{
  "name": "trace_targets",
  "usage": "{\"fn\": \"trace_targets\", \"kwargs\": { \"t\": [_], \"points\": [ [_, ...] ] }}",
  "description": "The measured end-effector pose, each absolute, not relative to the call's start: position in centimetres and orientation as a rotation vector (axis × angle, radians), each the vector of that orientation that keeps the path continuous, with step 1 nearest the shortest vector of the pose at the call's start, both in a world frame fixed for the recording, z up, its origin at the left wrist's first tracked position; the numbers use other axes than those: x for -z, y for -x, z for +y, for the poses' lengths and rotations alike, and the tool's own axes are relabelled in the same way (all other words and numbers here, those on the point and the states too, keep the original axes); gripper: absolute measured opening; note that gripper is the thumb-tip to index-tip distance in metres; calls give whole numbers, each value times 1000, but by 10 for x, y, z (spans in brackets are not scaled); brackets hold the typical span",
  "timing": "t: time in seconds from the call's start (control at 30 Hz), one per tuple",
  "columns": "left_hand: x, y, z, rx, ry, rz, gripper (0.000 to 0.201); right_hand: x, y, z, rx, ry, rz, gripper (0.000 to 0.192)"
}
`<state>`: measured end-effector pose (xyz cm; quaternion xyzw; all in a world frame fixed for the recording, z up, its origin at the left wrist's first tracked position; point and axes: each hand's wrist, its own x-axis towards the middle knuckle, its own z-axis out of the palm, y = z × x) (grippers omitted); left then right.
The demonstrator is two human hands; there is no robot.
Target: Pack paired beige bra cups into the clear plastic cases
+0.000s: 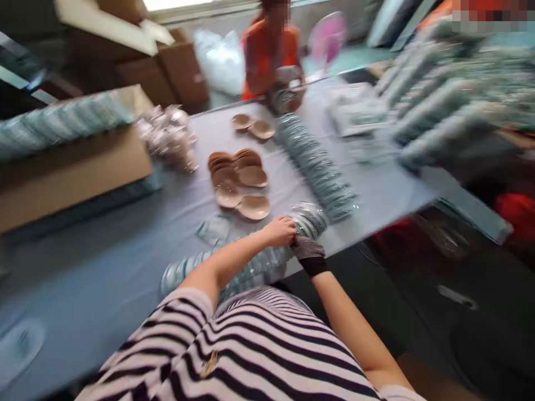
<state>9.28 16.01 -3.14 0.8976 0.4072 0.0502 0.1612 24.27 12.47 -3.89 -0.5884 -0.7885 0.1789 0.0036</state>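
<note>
Right at the near edge of the blue-grey table point(104, 267), both of the person's hands meet on a long row of clear plastic-wrapped discs point(251, 267) lying along that edge. The left hand point(279, 231), bare, is curled over the row's far end at about one o'clock from the striped shirt point(251, 351). The right hand point(308, 252), in a dark striped glove, presses against the same end from the table's edge side, touching the left. The picture is blurred, so I cannot tell how tightly either hand closes on the stack.

Just past the hands, at twelve o'clock, tan round lids point(240, 181) lie in a loose overlapping cluster. A second row of clear discs point(315, 164) runs away toward one o'clock. At ten o'clock sits a cardboard box point(71, 172), with a heap of crumpled clear wrap point(169, 136) beside it. Across the table, a person in orange point(270, 53) handles something shiny. At two o'clock, pale stacked packs point(438, 100) fill the far right.
</note>
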Motion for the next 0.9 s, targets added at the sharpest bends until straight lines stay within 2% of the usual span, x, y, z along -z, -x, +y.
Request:
{"fn": "trace_targets", "kwargs": {
  "t": [0.13, 0.2, 0.33, 0.4, 0.53, 0.73, 0.8, 0.9],
  "points": [
    [36, -42, 111, -419, -2325, 1481, 31, 41, -219, 149, -492, 1587, -2692, 33],
    [39, -17, 69, -446, -2190, 1706, 37, 42, -197, 154, -535, 1425, -2722, 32],
    [56, 21, 4, -224, -2043, 1934, 80, 53, -118, 169, -593, 1126, -2777, 27],
    [65, 29, -5, -184, -2011, 1943, 87, 59, -72, 184, -523, 1039, -2840, 31],
    [67, 36, 4, -281, -1885, 1915, 79, 62, -10, 226, -313, 1224, -2814, 48],
    [52, 89, 46, -660, -1612, 1886, 44, 67, -16, 277, -270, 1575, -2727, 37],
    [52, 111, 78, -646, -1651, 1931, 42, 72, -22, 281, -282, 1575, -2857, 37],
    [60, 131, 136, -555, -1778, 1931, 42, 81, -22, 280, -291, 1462, -3050, 48]
  ]
}}
